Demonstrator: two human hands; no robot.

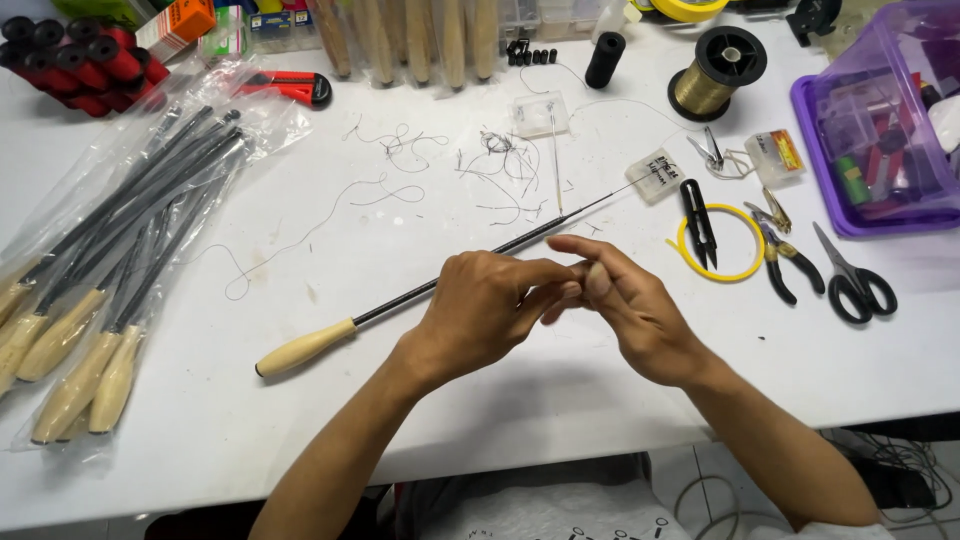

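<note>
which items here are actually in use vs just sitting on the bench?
In use:
left hand and right hand, fingertips pinched together over the table
thin black rod with a wooden handle, lying just under the hands

Lying about:
scissors
pliers
spool of gold thread
bagged rods
purple box

On the table (560, 400), the rod (420, 292) lies slantwise, its handle nearest the person, passing behind both hands (560, 305). Bagged rods (110, 270) lie to its left. Right of the hands lie pliers (785, 258) and scissors (855, 280), with the bin (815, 160) behind them.
</note>
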